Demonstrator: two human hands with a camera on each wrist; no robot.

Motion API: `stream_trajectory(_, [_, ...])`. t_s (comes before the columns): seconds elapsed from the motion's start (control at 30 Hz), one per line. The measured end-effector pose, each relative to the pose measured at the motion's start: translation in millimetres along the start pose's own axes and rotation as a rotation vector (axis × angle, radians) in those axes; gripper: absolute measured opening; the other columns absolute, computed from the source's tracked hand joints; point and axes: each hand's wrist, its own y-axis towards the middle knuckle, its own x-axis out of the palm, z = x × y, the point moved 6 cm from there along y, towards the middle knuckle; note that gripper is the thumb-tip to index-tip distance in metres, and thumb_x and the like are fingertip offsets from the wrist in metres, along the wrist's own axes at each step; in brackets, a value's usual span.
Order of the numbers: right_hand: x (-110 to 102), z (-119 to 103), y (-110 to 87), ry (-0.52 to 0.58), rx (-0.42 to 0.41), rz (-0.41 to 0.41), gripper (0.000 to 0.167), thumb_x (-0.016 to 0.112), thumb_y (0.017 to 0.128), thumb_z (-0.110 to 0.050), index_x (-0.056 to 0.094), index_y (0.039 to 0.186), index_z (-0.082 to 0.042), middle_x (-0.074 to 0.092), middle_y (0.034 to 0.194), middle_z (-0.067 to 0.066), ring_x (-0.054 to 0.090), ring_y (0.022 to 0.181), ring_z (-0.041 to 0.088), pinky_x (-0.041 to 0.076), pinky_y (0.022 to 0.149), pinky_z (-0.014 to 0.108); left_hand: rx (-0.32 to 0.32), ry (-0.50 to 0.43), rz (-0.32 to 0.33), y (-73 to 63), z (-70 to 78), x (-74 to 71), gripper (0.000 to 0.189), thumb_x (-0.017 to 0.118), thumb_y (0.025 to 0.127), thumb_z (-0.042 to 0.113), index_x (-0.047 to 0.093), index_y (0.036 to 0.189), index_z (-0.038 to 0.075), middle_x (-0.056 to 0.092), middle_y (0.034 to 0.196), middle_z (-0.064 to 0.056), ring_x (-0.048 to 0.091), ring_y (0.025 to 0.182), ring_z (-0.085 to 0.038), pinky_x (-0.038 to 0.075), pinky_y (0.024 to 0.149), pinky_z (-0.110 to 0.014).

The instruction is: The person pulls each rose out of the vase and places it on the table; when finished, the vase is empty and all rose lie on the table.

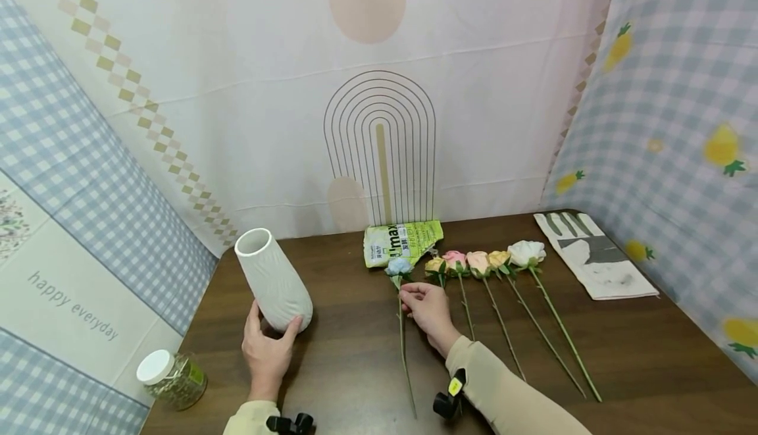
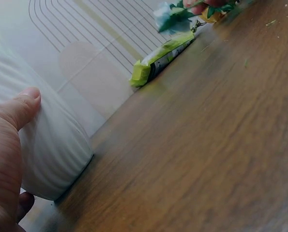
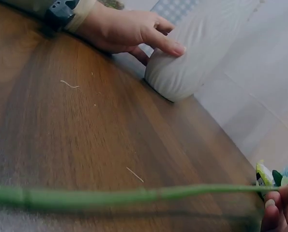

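A white ribbed vase (image 1: 275, 283) stands on the left of the brown table, and my left hand (image 1: 268, 349) grips it low down, thumb on its near side. In the left wrist view the thumb (image 2: 28, 104) presses against the vase wall (image 2: 52, 140). My right hand (image 1: 431, 311) pinches the stem of a blue artificial flower (image 1: 399, 266) just below its bloom. Across the bottom of the right wrist view runs that green stem (image 3: 134, 195), blurred close to the camera. To the right lie a pink rose (image 1: 456, 260), a peach rose (image 1: 478, 262) and a white rose (image 1: 526, 253).
Behind the blooms lies a green-yellow packet (image 1: 403, 243). A folded printed cloth (image 1: 595, 256) is at the back right. A lidded jar (image 1: 173, 380) of dried bits stands near the left edge. Patterned curtains (image 1: 284, 93) close off the back and sides.
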Motion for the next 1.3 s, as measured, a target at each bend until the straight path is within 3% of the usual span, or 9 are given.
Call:
stream_trajectory(0.23, [-0.7,5.0,-2.4,-0.028,0.068,0.045,0.016,0.064,0.092,-0.009,0.073,0.105,-0.003,0.071,0.091,0.011,0.060,0.065,0.016,0.049,0.053,0.028,0.006,0.009,0.003,-0.2,-1.1,0.3,0.092,0.092,0.060,0.022,0.049,0.140,0.007,0.057,0.128,-0.017,0.054,0.114,-0.032,0.037,0.090,-0.034])
stream_trajectory(0.53, [-6.0,10.1,-1.1,-0.041,0.082,0.088,0.015,0.063,0.092,-0.007,0.073,0.103,-0.003,0.071,0.089,0.011,0.061,0.065,0.015,0.050,0.055,0.028,-0.001,-0.002,-0.003,-0.3,-1.7,0.4,0.092,0.092,0.061,0.022,0.049,0.140,0.007,0.057,0.129,-0.016,0.054,0.114,-0.031,0.036,0.091,-0.027])
stream_trajectory(1.03, [-2.9,12.8,-4.7,-0.026,0.085,0.092,0.014,0.066,0.090,-0.009,0.074,0.101,-0.004,0.069,0.080,0.008,0.061,0.062,0.015,0.051,0.054,0.028,0.006,-0.007,-0.009,-0.6,-0.2,-0.4,0.091,0.092,0.062,0.022,0.048,0.140,0.006,0.057,0.126,-0.018,0.055,0.111,-0.032,0.039,0.087,-0.038])
stream_trajectory(1.3, [-1.9,13.2,-2.5,-0.083,0.075,0.099,0.012,0.067,0.090,-0.010,0.075,0.099,-0.006,0.069,0.079,0.006,0.062,0.063,0.017,0.052,0.054,0.030,-0.018,-0.019,-0.043,0.1,-3.8,1.6,0.090,0.090,0.065,0.025,0.046,0.142,0.010,0.055,0.129,-0.015,0.053,0.115,-0.030,0.040,0.090,-0.043])
